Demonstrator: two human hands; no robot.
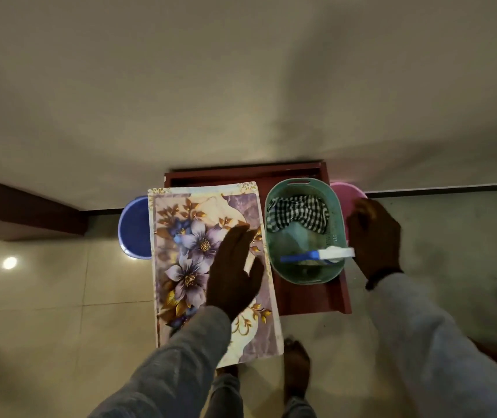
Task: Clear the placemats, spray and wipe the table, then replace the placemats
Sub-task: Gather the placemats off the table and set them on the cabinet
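While I watch through the head camera, my left hand lies flat, fingers straight, on the floral placemat covering the desk's left side. My right hand, relaxed and holding nothing, hovers just right of the green basket with its checked cloth and spray bottle.

Beige tiled floor, plain wall

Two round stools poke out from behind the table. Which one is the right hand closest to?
The pink stool, at the table's far right corner beside the green basket. The right hand overlaps its edge; the blue stool sits left of the placemat.
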